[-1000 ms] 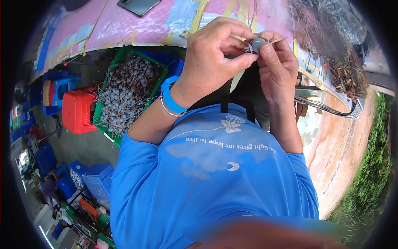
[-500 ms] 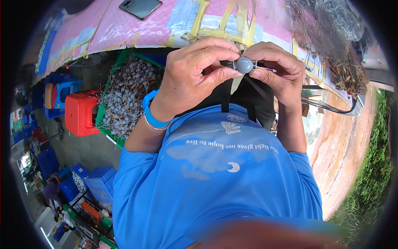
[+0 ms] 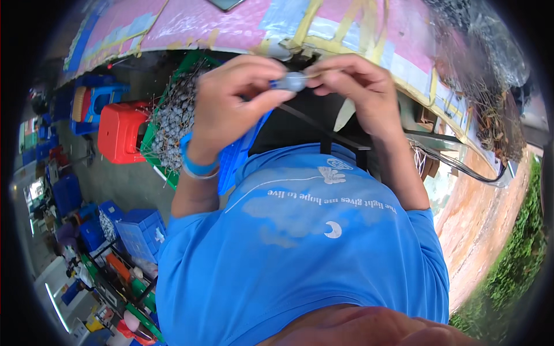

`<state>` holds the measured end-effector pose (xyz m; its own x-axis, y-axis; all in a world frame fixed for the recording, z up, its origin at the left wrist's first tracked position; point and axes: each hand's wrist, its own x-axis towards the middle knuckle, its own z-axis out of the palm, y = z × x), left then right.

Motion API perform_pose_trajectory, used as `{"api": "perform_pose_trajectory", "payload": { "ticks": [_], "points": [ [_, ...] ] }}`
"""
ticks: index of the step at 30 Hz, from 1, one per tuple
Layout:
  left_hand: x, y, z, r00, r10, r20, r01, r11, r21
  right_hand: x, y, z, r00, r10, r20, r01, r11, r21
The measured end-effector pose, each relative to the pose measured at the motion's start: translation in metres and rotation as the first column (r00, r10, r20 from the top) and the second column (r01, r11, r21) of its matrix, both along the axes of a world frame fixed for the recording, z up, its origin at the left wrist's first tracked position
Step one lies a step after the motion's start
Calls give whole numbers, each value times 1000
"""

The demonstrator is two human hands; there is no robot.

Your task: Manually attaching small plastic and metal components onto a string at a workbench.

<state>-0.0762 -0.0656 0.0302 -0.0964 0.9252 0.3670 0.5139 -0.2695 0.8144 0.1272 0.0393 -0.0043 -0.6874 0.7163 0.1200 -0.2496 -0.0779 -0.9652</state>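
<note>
A small grey ball-shaped part with thin wire leads [image 3: 293, 82] is held up between my hands, smeared by motion. My left hand [image 3: 234, 101] pinches it between thumb and fingers; a bit of blue shows at its left side. My right hand [image 3: 360, 92] is closed on a thin wire lead [image 3: 314, 75] at the ball's right side; its fingertips are partly blurred. Beyond both hands runs the front edge of the taped pink worktable [image 3: 202, 26].
Left of my forearm stands a green crate [image 3: 151, 135] filled with similar grey balls [image 3: 173, 115] on wires. A red stool [image 3: 118, 132] is beside it. A phone [image 3: 226, 3] and tangled wires [image 3: 476, 92] lie on the table. Black cables [image 3: 456, 164] hang at right.
Both hands have moved left with the ball, and my right hand has drawn back a little from it. The view has shifted, showing a blue crate under my left forearm.
</note>
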Motion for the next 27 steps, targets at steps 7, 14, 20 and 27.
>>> {"api": "perform_pose_trajectory", "payload": {
  "ticks": [7, 14, 20, 27],
  "points": [
    [-156, -117, -11, 744, 458, -487, -665, 580, -470, 57, 22, 4, 861, -350, 368, 213, 906, 365],
    [-124, -20, -19, 863, 436, -256, -483, 860, -166, 165, 34, 21, 249, -878, 408, 545, 476, 690],
    [-31, 164, -6, 957, -1, -290, -8, 1000, -30, 166, 26, 13, 225, -811, 540, 397, 583, 709],
    [44, 309, -10, 865, -47, -500, 173, 962, 209, 174, 21, 16, 302, -803, 514, 275, 590, 759]
  ]
}}
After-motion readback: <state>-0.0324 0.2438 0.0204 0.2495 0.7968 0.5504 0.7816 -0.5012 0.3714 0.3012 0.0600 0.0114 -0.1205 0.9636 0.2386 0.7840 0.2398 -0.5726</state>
